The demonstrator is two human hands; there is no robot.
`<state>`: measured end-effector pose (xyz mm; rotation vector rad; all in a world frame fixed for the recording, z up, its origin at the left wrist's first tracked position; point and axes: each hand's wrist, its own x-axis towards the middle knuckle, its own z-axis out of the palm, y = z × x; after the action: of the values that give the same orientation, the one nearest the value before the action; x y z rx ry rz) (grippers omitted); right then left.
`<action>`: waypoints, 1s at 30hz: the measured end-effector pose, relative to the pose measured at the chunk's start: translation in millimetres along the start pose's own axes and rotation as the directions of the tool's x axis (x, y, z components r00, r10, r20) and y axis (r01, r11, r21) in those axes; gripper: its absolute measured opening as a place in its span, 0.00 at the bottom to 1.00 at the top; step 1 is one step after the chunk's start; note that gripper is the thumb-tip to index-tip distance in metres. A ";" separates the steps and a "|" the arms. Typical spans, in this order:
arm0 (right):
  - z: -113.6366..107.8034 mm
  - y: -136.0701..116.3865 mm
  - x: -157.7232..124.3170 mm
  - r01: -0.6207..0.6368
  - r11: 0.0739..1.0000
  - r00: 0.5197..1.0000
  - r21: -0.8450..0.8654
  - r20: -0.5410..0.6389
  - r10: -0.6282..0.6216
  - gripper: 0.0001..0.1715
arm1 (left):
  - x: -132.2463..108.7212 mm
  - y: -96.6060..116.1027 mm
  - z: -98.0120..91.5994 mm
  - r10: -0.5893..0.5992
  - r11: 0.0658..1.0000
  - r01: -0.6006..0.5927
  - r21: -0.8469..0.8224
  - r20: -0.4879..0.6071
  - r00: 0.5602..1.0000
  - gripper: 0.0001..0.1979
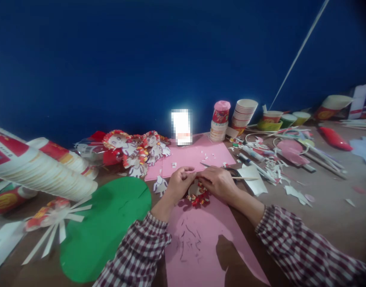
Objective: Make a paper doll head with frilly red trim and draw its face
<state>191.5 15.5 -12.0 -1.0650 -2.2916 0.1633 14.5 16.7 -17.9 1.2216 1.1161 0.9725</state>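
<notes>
No words or numbers can be read. The pink paper (206,235) has black pen lines (183,245), but they are too blurry to read. The big stack of cups (60,171) on the left has tiny marks on its red part (5,147). A red cup (17,198) below has a round gold sign (4,202), also blurry.

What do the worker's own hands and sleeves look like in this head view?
Both the left hand and right hand are bare, without gloves. The left sleeve and right sleeve match: dark maroon-and-white check, loose, gathered at the cuffs.
</notes>
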 end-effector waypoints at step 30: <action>-6.7 0.6 1.0 -0.073 0.996 0.993 0.044 0.091 0.069 0.13 | -1.2 2.2 2.3 0.023 0.999 -0.022 0.029 -0.030 0.999 0.20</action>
<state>195.2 15.7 -6.3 -1.1362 -2.3176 0.2982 16.6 15.3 -15.7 1.2486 1.1461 0.9978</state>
